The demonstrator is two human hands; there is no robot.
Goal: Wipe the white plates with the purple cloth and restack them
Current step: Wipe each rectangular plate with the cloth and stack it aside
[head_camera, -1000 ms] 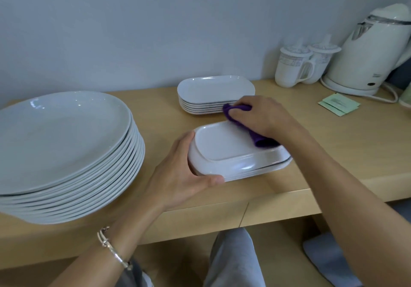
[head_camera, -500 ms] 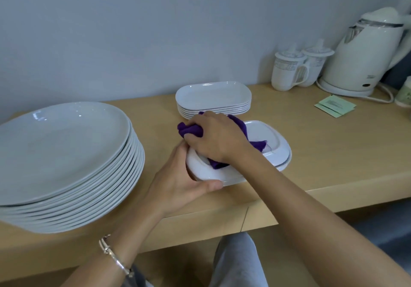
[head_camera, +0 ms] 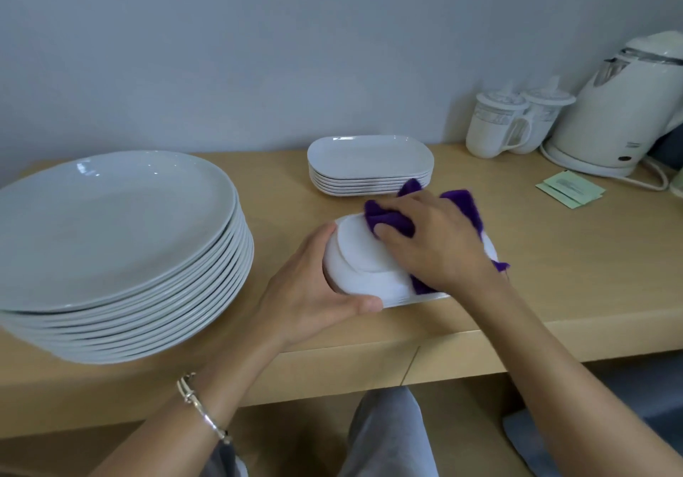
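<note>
Single view, from the camera worn on my head. It faces forward and down across the wooden counter (head_camera: 554, 273) toward the grey wall (head_camera: 258, 51) behind it. Range is close. My left hand (head_camera: 306, 291), gripping the upturned plate (head_camera: 362, 254), and my right hand (head_camera: 436, 243), gripping the purple cloth (head_camera: 391, 217), sit near frame centre. Both forearms enter from the bottom edge. The wide-angle lens takes in the round plate stack (head_camera: 111, 236), cut by the left edge, and the kettle (head_camera: 621, 117), cut by the right. My trouser legs (head_camera: 384, 432) show below the counter front.
</note>
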